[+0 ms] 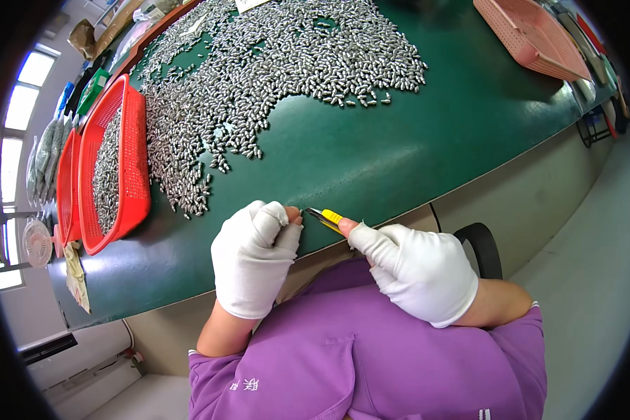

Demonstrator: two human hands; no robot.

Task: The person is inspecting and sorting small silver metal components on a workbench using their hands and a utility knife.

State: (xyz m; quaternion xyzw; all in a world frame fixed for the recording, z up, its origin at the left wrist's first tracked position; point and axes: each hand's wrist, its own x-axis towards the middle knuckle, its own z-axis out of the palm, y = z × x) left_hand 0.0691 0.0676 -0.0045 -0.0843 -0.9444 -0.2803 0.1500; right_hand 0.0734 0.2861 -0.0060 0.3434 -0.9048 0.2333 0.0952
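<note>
My left hand (257, 253), in a white glove with bare fingertips, is closed, thumb and forefinger pinched together at the table's near edge. Whatever sits in that pinch is too small or hidden to make out. A yellow and black utility knife (331, 216) is gripped in my right hand (420, 269), gloved the same way. Its dark tip points left, close to the left fingertips. Beyond both hands, a large spread of small silver metal parts (280, 66) covers the far part of the green table (329, 154).
A red plastic basket (134, 175) holding more metal parts stands at the table's left, with another red basket (67, 185) beside it. A pink basket (532, 38) is at the far right. Behind the right hand shows a black chair back (484, 248). A small fan (38, 243) stands at left.
</note>
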